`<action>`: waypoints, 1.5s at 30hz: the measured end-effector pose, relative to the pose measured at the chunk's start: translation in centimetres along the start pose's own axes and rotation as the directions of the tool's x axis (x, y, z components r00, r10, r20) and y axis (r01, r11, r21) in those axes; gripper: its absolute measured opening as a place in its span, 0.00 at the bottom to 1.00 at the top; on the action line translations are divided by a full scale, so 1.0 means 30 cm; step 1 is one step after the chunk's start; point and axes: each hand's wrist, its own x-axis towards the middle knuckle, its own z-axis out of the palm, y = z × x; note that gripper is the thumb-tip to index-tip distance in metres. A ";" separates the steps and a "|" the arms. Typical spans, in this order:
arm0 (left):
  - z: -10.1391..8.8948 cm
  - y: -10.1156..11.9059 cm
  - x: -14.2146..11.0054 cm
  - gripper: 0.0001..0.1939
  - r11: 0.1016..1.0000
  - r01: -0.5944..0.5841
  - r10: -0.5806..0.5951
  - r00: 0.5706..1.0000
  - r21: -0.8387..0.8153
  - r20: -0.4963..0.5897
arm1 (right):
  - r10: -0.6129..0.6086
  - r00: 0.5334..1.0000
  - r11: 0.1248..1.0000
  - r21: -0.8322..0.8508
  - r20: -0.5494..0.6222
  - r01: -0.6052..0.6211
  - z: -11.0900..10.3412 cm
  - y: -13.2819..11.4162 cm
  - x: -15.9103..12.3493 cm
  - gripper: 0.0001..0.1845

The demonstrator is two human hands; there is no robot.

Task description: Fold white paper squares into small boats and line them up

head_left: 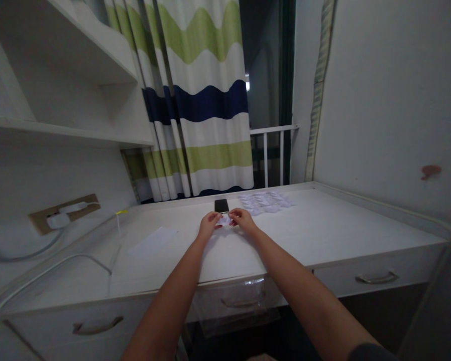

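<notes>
Both hands reach out over the desk, and the fingertips of the left hand (209,225) and the right hand (243,221) close from either side on a small white piece (224,220). The fingers hide much of it, and at this size and in this dim light I can't tell whether it is paper or plastic, or exactly how it is folded. Just beyond it, almost touching the fingers, a black smartphone (221,205) lies flat. Further right, a patch of small white pieces (265,202) lies spread and overlapping, too blurred to count or separate. The white desk (323,235) also holds a pale sheet of paper (153,242) to the left of the hands, faint against the surface. A transparent plastic film (233,306) hangs over the middle drawer front, partly covering its metal handle (241,303). To the left, a white cable (48,271) curves below a wall socket panel (64,214) with a white plug (58,220) in it. A white shelf (60,75) juts out above, and a green, navy and white striped curtain (210,100) hangs behind the desk, partly hiding a white railing (272,145). The wall on the right (391,100) bears a reddish mark (430,172).
</notes>
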 end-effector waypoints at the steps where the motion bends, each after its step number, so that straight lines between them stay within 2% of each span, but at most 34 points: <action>1: -0.003 0.001 0.000 0.15 1.000 -0.010 0.010 1.000 -0.012 -0.011 | 0.005 1.000 1.000 0.021 -0.006 -0.005 0.001 0.000 -0.001 0.12; 12: -0.010 -0.002 0.008 0.10 0.974 -0.030 0.004 0.993 -0.226 -0.115 | 0.018 0.999 0.983 0.183 -0.049 -0.008 0.005 0.010 0.015 0.12; 23: -0.002 0.011 0.007 0.10 0.969 -0.040 0.006 0.990 -0.244 -0.138 | 0.060 0.997 0.956 0.289 -0.054 -0.041 0.008 0.011 0.018 0.11; 28: -0.001 0.012 0.013 0.09 0.948 -0.082 0.037 0.988 -0.307 -0.150 | 0.060 0.997 0.947 0.318 -0.050 -0.041 0.010 0.005 0.017 0.11; 32: 0.000 0.015 0.012 0.07 0.939 -0.064 0.017 0.990 -0.338 -0.140 | 0.071 0.996 0.949 0.312 -0.053 -0.051 0.007 0.003 0.013 0.10; 36: 0.003 0.021 0.005 0.11 0.945 -0.034 0.004 0.996 -0.326 -0.092 | 0.070 0.996 0.954 0.294 -0.049 -0.053 0.001 0.001 0.007 0.11; 40: 0.004 0.026 -0.006 0.19 0.970 -0.030 0.018 0.998 -0.240 -0.053 | 0.072 0.997 0.958 0.281 -0.026 -0.061 0.002 -0.005 0.001 0.10; 45: -0.001 0.025 -0.006 0.20 0.988 -0.028 0.018 0.998 -0.151 -0.064 | 0.100 0.995 0.953 0.288 -0.018 -0.091 0.006 -0.010 0.002 0.10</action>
